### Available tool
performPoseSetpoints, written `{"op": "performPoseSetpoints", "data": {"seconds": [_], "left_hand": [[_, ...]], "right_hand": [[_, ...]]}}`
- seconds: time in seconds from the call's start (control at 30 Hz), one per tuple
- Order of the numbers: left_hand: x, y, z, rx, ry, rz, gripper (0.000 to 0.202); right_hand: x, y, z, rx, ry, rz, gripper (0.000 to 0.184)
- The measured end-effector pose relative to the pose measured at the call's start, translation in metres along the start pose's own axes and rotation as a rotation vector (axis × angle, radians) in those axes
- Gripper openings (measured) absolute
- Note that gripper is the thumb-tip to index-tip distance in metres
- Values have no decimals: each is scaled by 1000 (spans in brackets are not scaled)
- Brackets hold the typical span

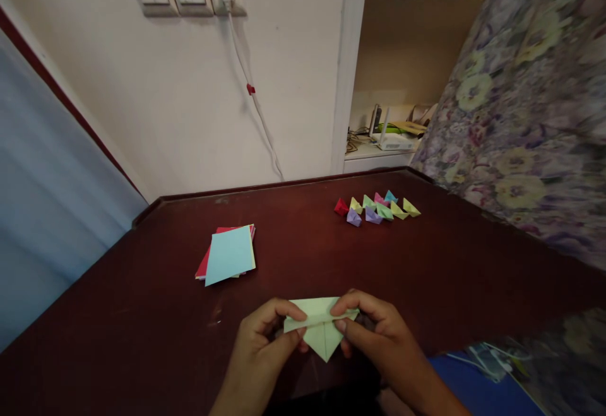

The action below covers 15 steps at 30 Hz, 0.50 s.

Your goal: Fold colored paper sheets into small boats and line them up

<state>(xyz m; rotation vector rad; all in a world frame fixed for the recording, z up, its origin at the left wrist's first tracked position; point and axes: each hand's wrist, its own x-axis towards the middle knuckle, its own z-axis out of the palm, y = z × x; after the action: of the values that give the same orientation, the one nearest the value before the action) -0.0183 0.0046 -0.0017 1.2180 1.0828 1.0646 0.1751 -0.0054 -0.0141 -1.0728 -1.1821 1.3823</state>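
A pale green sheet of folding paper (324,338), creased down its middle and pointed toward me, is held up near the front of the table. My left hand (269,334) pinches its left side between thumb and index finger. On the other side, my right hand (372,327) pinches it the same way, thumb below a folded flap. The other fingers are partly hidden behind the paper. Beyond my left hand lies a stack of coloured paper (231,253) with a light blue sheet on top. Several small folded paper boats (373,215) in different colours stand in rows farther back.
The dark red table (142,296) has a raised rim at the back. A floral curtain (516,144) hangs at the right and a light blue cloth (52,182) at the left. A white cable (258,113) runs down the wall from a socket. A router (395,142) sits on a shelf.
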Motion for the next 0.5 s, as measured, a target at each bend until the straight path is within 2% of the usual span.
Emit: {"op": "performPoseSetpoints", "data": {"seconds": [0.17, 0.4, 0.5], "left_hand": [[-2, -6, -6, -8, -42, 75, 19], [-5, -6, -13, -32, -103, 120, 11], [-5, -9, -6, -67, -13, 109, 17]], "right_hand": [[-1, -3, -2, 13, 3, -82, 11], [-9, -7, -8, -218, -20, -276, 17], [-10, -1, -2, -208, 22, -239, 22]]}}
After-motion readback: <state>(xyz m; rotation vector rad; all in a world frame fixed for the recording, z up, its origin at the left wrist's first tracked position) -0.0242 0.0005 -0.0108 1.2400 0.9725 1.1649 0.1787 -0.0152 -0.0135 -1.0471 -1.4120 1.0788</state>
